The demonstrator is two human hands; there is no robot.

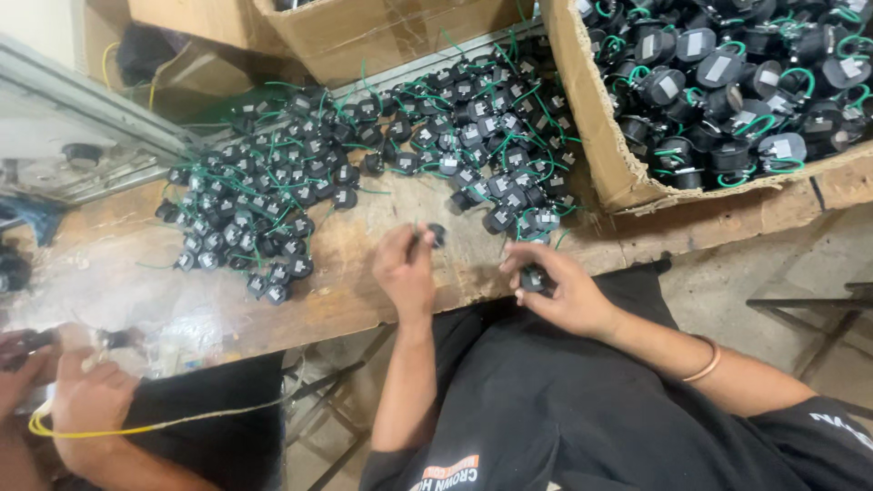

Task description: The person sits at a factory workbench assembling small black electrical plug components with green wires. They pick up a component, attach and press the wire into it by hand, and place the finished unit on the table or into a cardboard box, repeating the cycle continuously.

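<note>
Worn wooden workbench (382, 291), frame centre: our left hand (405, 268) pinches a small black round component (436, 235) by its green wire. Our right hand (555, 291) is clenched on another black component (534, 279). We judge sorting underway; next calls for setting one onto the heap of black components (364, 164).

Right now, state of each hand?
Left hand: closed on a small black part with a green wire.
Right hand: closed on another black part.

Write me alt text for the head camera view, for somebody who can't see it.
Seen from above, a seated person's left hand and right hand each hold a small black part with a green wire at the edge of a worn wooden table. A pile of the same parts covers the table, a cardboard box holds more, and a co-worker's hand grips a yellow wire.
</note>
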